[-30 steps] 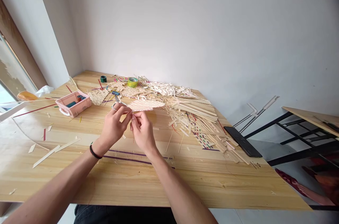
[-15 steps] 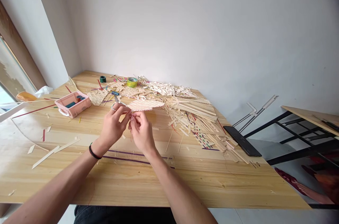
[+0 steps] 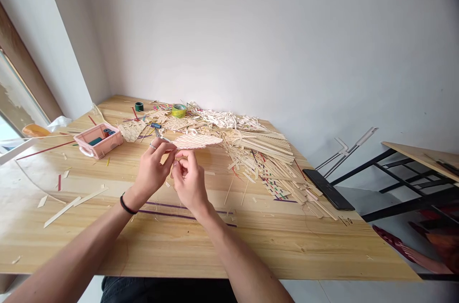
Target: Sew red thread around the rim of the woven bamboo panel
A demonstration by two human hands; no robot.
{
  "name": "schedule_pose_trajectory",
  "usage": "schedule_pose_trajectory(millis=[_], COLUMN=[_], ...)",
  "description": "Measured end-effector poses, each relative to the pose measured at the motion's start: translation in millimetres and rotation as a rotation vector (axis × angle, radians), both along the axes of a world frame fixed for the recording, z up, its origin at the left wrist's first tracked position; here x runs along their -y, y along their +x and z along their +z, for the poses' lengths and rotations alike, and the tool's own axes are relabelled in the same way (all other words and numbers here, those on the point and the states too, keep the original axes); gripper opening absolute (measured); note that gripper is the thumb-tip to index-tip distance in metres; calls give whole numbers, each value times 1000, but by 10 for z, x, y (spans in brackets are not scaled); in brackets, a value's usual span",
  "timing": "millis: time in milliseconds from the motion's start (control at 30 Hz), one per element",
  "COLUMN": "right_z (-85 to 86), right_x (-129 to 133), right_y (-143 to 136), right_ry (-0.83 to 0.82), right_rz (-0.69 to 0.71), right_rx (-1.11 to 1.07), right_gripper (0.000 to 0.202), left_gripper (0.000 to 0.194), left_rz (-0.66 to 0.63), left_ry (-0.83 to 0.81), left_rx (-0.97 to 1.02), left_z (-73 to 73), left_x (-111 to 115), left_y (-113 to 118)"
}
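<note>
A pale woven piece, leaf-shaped with a pinkish tint, is held just above the table, its near left end between the fingers of my left hand. That hand is closed in a pinch and wears a ring; a black band circles its wrist. Close beside it, under the same end of the piece, my right hand has thumb and forefinger pressed together. Whatever the right fingertips hold is too small to make out. Both hands' fingertips almost meet.
The wooden table bears a pink basket with thread spools, a blue spool, a yellow-green tape roll and a dark green roll. Piled bamboo strips lie right of the hands. A black tablet-like slab overhangs the right edge.
My right hand has shifted slightly left and its fingers have curled more. The left hand keeps its pinch on the woven piece, which has barely moved.
</note>
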State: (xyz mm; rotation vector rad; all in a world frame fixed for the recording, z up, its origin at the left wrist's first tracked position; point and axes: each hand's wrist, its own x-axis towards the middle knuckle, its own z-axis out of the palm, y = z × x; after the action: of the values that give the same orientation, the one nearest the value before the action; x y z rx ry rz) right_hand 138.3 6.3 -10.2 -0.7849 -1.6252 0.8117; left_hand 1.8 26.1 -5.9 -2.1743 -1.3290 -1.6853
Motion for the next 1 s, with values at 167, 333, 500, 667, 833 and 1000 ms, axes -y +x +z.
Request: schedule_pose_trajectory(millis=[167,333,500,667,833,1000], right_z=[4,6,-3,1,10,2], right_x=[-12,-24,-38,-40,-35,-36], right_y=[7,7,-4,4,14,11], right_ry=[-49,-46,-34,-25,-24,-26], right_rz=[6,7,-11,-19,-20,-25], right_rx=[-35,-36,-42,-35,-17,-7], right_gripper=[11,11,10,10,11,13], left_gripper=[5,7,10,10,10,10], left_rz=[10,21,28,29,28,23], left_ry=[3,3,11,22,15,14], left_rx=[1,-1,-6,-5,0,10], left_z=[2,10,13,12,20,33], left_x=[2,4,6,-1,0,13], left_y=[3,9,10,8,5,2])
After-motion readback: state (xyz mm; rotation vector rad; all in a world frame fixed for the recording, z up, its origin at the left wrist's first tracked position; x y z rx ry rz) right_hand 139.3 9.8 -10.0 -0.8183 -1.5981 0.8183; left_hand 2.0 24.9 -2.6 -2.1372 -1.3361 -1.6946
